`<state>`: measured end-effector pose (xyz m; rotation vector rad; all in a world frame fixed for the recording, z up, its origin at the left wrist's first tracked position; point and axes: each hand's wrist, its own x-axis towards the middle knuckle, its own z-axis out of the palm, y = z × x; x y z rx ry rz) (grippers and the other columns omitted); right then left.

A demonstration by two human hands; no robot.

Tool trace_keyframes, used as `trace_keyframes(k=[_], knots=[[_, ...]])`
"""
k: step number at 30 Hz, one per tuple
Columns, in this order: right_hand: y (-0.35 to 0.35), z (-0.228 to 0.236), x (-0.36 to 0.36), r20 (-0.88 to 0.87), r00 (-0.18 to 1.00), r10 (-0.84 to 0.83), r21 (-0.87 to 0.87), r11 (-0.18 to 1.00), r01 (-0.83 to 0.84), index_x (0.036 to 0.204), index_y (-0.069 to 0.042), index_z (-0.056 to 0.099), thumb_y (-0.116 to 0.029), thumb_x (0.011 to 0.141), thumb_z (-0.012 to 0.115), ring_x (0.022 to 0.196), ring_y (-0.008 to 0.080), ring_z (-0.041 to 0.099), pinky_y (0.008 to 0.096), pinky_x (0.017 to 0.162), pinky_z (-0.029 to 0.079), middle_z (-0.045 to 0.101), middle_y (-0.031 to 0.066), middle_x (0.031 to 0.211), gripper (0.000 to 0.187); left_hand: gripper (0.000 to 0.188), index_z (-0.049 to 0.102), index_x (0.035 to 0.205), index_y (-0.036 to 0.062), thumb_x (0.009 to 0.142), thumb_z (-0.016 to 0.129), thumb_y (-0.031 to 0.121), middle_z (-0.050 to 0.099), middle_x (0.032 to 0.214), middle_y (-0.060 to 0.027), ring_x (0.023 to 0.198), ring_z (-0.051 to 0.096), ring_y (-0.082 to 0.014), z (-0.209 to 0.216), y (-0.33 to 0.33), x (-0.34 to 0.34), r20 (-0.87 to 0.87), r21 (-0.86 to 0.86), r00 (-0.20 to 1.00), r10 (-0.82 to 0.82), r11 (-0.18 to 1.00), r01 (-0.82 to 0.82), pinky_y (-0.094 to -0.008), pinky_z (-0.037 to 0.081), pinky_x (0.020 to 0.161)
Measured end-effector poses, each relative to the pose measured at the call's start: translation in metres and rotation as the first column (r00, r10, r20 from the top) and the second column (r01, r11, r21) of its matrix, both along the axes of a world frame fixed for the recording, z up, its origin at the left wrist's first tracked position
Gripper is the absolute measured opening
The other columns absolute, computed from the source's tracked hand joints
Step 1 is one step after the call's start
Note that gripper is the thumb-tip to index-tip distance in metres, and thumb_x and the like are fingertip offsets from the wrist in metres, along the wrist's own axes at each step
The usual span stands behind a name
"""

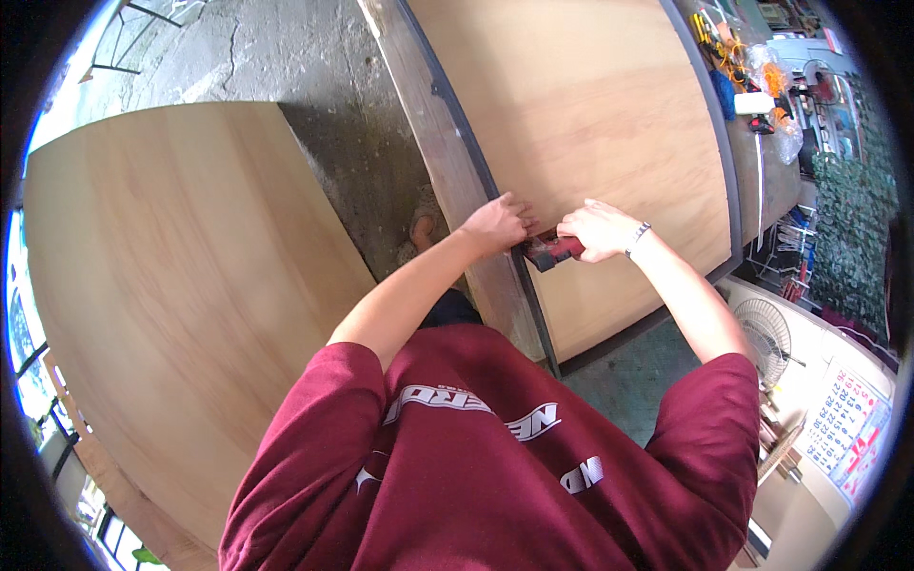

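My right hand [602,231] is closed around a red and black handheld power tool [555,251], likely cordless. The tool rests near the dark edge strip [473,152] of a light plywood panel [590,114]; its working end is hidden by my hands. Just left of the tool, my left hand [498,226] lies over that strip with its fingers slightly apart on the panel. I cannot tell whether its thumb touches the tool. A wooden beam [447,162] runs along the panel's left side, under my left wrist.
A second large plywood sheet [181,276] stands on my left. Between the two lies a cracked concrete floor [352,143]. Tools and orange cord [738,62] sit beyond the panel's right edge. A fan [762,335] and a calendar [847,428] are at lower right.
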<state>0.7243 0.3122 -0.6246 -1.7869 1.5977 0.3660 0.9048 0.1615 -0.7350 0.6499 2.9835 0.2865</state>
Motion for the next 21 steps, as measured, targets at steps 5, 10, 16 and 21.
trace_keyframes(k=[5,10,16,21], knots=[[-0.032,0.028,-0.023,-0.053,0.991,-0.119,0.076,0.990,0.123,0.091,-0.010,0.067,-0.026,0.073,0.071,0.094,0.0305,0.066,0.0444,0.088,0.047,0.068,0.0093,0.092,0.024,0.058,0.059,0.132,0.0098,0.078,0.071,0.028,0.059,0.137,-0.0024,0.131,0.049,-0.0194,0.000,-0.052,0.003,-0.116,-0.062,0.984,0.136,0.988,-0.144,-0.0419,0.034,0.114],[-0.081,0.023,-0.035,-0.061,0.986,-0.155,0.005,0.988,0.156,0.090,-0.012,0.067,-0.027,0.073,0.070,0.093,0.0297,0.065,0.0425,0.086,0.046,0.068,0.0098,0.091,0.023,0.047,0.064,0.124,0.0064,0.081,0.068,0.025,0.059,0.138,-0.0059,0.130,0.051,-0.0218,-0.001,-0.100,-0.024,-0.166,-0.019,0.979,0.122,0.992,-0.127,-0.0403,0.035,0.113],[-0.117,0.003,-0.026,-0.050,0.999,0.020,0.012,1.000,-0.019,0.090,-0.011,0.067,-0.027,0.072,0.070,0.096,0.0273,0.067,0.0423,0.091,0.044,0.069,0.0099,0.092,0.024,0.037,0.071,0.114,0.0063,0.086,0.061,0.026,0.064,0.133,-0.0054,0.129,0.053,-0.0217,0.001,-0.106,-0.028,-0.117,0.016,0.989,0.096,0.995,-0.095,-0.0393,0.038,0.106],[-0.123,-0.005,-0.034,0.033,0.999,-0.013,0.004,1.000,0.013,0.086,-0.009,0.069,-0.025,0.069,0.071,0.088,0.0286,0.068,0.0420,0.091,0.044,0.069,0.0109,0.084,0.023,0.034,0.074,0.110,0.0085,0.085,0.062,0.027,0.063,0.135,-0.0059,0.129,0.052,-0.0226,-0.002,-0.105,-0.029,-0.098,-0.005,0.989,0.107,0.994,-0.108,-0.0401,0.040,0.101]])
